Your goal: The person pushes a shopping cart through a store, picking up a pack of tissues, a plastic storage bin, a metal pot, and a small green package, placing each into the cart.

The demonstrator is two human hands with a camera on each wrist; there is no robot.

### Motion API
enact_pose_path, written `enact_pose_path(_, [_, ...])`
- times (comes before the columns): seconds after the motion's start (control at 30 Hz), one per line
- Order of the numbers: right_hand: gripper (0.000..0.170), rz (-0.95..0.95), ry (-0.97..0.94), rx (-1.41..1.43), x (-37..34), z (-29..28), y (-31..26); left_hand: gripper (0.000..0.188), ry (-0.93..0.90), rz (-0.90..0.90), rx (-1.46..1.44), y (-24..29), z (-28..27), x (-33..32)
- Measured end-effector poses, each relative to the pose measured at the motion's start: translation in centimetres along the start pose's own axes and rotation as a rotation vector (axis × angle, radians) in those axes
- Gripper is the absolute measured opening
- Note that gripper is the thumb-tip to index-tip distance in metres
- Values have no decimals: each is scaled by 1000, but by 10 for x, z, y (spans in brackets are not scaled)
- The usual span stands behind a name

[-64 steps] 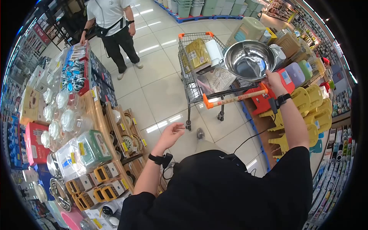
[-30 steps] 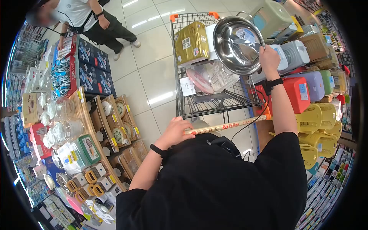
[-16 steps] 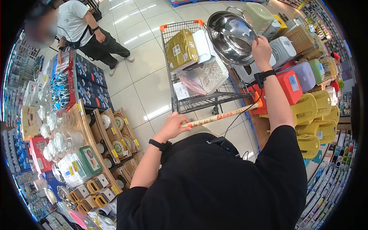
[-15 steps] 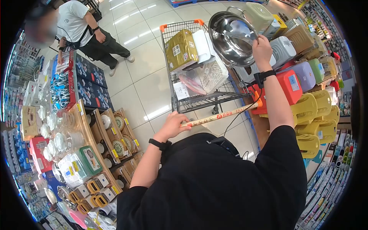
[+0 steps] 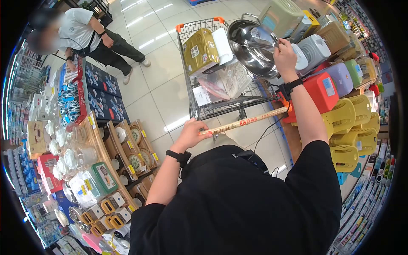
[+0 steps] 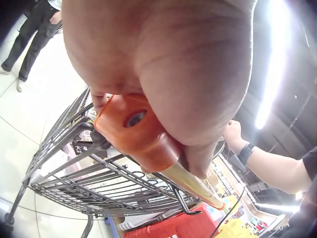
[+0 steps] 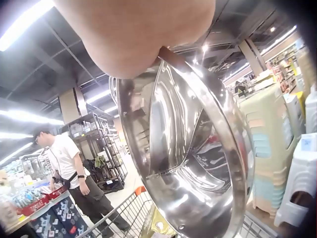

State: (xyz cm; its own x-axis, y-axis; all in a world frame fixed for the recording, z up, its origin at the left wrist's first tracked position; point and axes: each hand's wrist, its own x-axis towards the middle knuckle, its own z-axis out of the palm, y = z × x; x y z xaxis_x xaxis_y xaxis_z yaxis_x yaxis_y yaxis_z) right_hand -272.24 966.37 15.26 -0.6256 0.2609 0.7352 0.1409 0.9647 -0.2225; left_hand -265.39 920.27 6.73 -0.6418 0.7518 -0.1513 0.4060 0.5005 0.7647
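Note:
My right hand [image 5: 285, 59] grips a shiny stainless steel hot pot [image 5: 250, 51] at its near handle. The pot is held tilted above the right side of the shopping cart. A curved divider splits its inside, clear in the right wrist view of the hot pot [image 7: 183, 148]. A second loop handle [image 5: 250, 17] stands out on the far rim. My left hand [image 5: 190, 135] holds the left end of the cart's push handle [image 5: 246, 122]. In the left wrist view its fingers wrap around the orange end piece [image 6: 133, 129].
Inside the cart [image 5: 229, 104] are a gold package [image 5: 199, 53], a white item [image 5: 223, 46] and a clear-wrapped item [image 5: 236, 80]. Plastic stools, red [image 5: 316, 95] and yellow [image 5: 357, 140], line the right. Shelves of jars [image 5: 63, 159] run along the left; a person [image 5: 80, 34] stands beyond.
My left hand, free in the air at first, has taken hold of the cart handle. The cart is now nearer my body. The hot pot has gone from nearly level to tilted.

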Motion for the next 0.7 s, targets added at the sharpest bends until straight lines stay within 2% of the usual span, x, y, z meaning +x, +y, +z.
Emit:
enact_pose_path(0.27, [7, -48, 34, 171, 5, 7, -23, 28, 35, 28, 4, -2, -4, 1])
enact_pose_path(0.6, [4, -129, -19, 233, 12, 16, -24, 26, 122, 78, 44, -2, -8, 2])
enact_pose_path(0.7, [5, -117, 21, 278, 12, 21, -26, 25, 148, 82, 41, -6, -8, 3])
